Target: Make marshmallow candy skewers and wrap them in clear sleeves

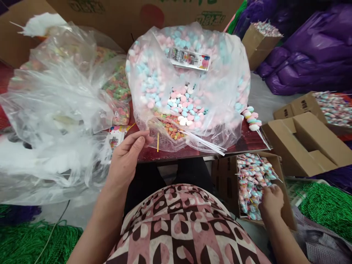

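workstation layout: hand positions & reach

l. hand (133, 145): above front edge of table (170, 157), fingers extended, thumb close to index. gap at tips n/c; whether a thin item is pinched there cannot be told. yellow tie (157, 142) lies just beside the tips; printed wrappers (117, 135) lie just behind the hand, presumably put there for l.-side pickup.

r. hand (272, 200): lowered to carton (286, 203) below table level, fingers curled over wrapped candy sticks (251, 183). contact likely; firm hold cannot be confirmed, b/c fingertips are hidden. carton sits open at r. side, prob. so the arm drops straight in w/o leaning.

lg. clear bag (236, 66): centred on table, mouth folded open twd operator, apparently so pink, blue & white sweets (187, 102) stay in reach. ring sweets (173, 126) sit at the front lip; white sticks (206, 143) rest across it, ends out past the edge, likely for easy grasp.

unwrapped candy skewers (251, 119): at r. table corner, sticks twd operator, apparently kept clear of loose stock
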Motion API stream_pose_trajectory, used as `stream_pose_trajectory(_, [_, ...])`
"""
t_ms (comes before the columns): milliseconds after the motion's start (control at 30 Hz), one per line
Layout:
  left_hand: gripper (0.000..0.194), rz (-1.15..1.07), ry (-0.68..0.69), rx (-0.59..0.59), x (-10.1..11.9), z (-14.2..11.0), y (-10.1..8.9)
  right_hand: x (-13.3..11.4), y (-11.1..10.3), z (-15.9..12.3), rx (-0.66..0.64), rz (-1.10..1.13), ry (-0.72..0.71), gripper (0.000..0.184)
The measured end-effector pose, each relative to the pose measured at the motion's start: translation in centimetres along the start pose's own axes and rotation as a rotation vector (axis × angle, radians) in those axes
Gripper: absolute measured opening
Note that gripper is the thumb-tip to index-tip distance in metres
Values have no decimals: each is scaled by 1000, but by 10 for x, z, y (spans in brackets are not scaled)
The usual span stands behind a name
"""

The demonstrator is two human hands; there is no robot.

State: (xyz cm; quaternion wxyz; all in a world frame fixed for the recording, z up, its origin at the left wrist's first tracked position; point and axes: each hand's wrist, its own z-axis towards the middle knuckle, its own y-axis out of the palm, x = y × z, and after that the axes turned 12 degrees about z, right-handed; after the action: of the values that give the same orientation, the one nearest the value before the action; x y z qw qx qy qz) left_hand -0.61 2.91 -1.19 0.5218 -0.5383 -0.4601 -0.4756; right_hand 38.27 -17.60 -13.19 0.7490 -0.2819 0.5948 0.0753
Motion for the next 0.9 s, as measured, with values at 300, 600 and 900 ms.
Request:
stream_pose_trajectory(300, [21, 71, 3, -3, -9, -2, -2, -85, 68, 16, -156, 55, -358, 28])
stream_pose_trajectory(600, [20, 36, -75, 110, -12, 1, -18, -73, 60, 112, -115, -539, -364, 39])
stream_pose_trajectory(900, [21, 47, -87, 87, -16, 4, -16, -83, 75, 109, -185, -845, -336, 36])
